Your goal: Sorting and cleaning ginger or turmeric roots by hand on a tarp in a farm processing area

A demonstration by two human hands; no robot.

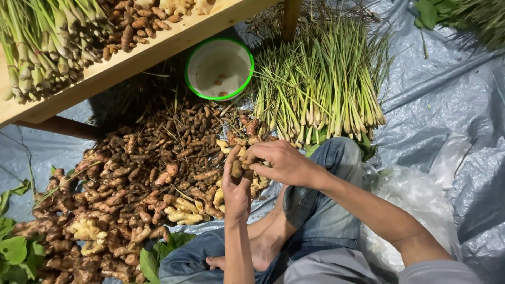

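grey plastic sheeting is covering the floor, with a wooden bench crossing the far left. both hands are meeting over one big heap of turmeric roots, which is lying left of the person's bent knee. left hand is cupping a root piece, fingers curled; right hand is pinching it, possibly snapping it. one green-rimmed bowl and one lemongrass pile are lying beyond.

A crumpled clear plastic bag lies right of the knee; no labels, signs, screens.
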